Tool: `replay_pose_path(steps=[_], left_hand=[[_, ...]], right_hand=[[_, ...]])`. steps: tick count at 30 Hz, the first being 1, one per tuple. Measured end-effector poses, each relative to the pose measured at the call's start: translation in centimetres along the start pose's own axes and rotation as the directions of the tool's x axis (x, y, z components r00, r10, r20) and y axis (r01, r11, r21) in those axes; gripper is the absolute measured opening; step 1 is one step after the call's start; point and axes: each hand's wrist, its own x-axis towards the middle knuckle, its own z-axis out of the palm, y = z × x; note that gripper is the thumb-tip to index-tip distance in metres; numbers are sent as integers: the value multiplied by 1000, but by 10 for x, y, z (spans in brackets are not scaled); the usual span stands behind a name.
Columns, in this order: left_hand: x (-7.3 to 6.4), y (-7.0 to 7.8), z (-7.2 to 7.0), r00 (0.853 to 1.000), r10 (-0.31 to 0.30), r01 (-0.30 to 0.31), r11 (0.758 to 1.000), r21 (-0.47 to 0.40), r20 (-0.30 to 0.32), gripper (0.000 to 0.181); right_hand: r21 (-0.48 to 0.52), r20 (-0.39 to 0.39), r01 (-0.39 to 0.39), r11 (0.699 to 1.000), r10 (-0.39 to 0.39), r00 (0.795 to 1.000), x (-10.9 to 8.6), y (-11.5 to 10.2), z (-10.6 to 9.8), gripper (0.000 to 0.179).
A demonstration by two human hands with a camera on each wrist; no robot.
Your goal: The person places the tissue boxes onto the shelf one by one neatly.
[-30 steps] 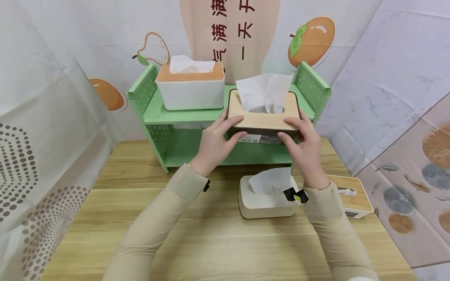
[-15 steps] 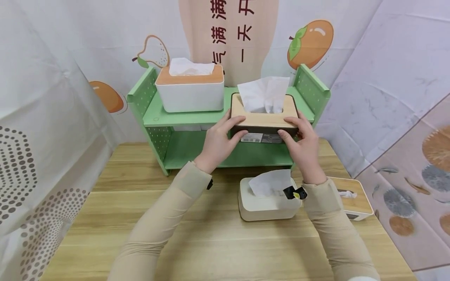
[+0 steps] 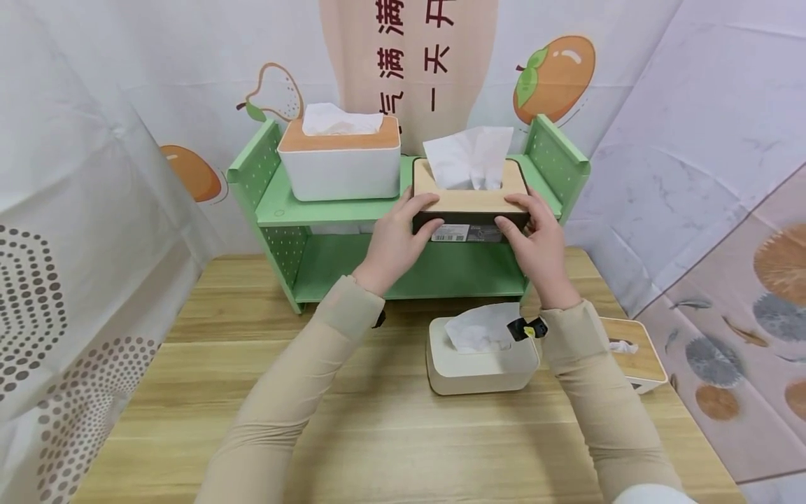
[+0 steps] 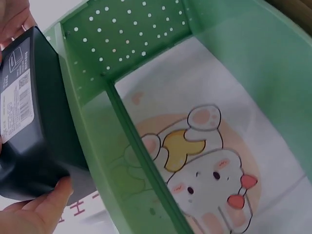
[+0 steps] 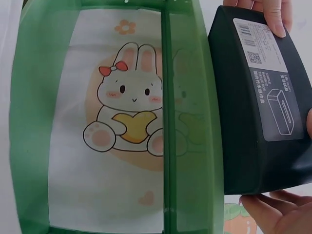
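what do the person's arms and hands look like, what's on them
The sleeves are long and plain beige, ending in broad cuffs. The left hand and right hand are ungloved. A small black piece shows by the left cuff; the black attachment by the right has a yellow mark.

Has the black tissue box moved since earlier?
Yes: in the head view, the black tissue box has shifted slightly up the picture against the green shelf.
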Motion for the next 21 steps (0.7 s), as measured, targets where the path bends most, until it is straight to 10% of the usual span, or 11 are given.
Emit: replay_pose_path(steps=[21], left_hand=[[34, -12, 10, 993, -107, 106, 994, 30, 42, 42]], right_hand=[[-57, 52, 23, 998, -20, 998, 33, 10, 3, 41]])
